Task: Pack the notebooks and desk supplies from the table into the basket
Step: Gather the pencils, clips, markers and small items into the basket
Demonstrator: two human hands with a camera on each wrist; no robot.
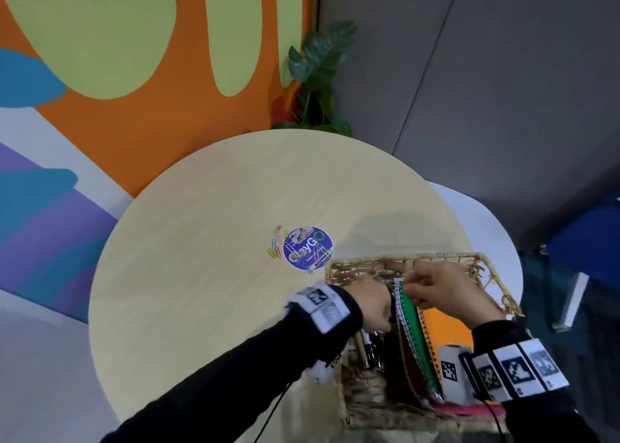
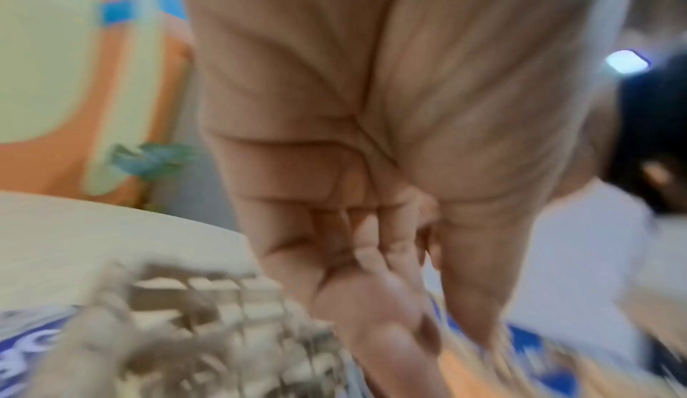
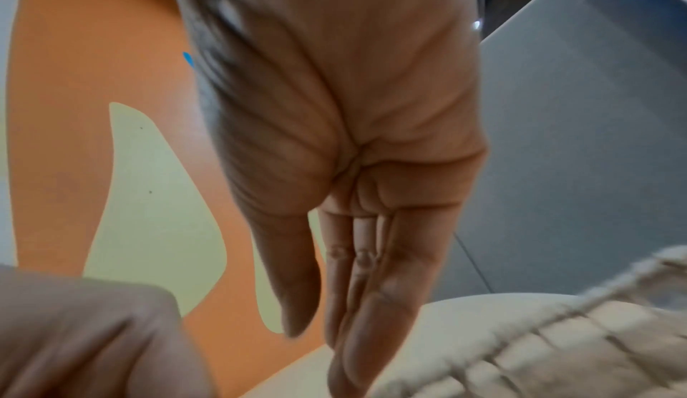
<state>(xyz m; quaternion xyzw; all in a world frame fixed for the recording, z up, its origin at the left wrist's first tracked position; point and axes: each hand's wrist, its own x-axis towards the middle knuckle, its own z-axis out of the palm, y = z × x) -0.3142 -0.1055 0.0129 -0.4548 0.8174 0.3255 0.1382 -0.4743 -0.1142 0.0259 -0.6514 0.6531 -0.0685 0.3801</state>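
A woven basket (image 1: 402, 258) stands on the right side of the round wooden table (image 1: 201, 275). Spiral notebooks stand on edge inside it: a green one (image 1: 414, 328), a dark red one (image 1: 407, 358) to its left and an orange one (image 1: 446, 328) to its right. My right hand (image 1: 411, 288) touches the top corner of the green notebook; in the right wrist view its fingers (image 3: 353, 287) are straight. My left hand (image 1: 385, 311) is inside the basket against the left side of the stack, fingers (image 2: 371, 287) extended. Several coloured paper clips (image 1: 276, 246) lie on the table.
A round purple sticker (image 1: 308, 247) is on the table beside the clips, just left of the basket's far corner. Dark pens or clips (image 1: 372, 348) sit in the basket's left part, something pink (image 1: 469, 410) at its near end. A potted plant (image 1: 318, 80) stands behind the table.
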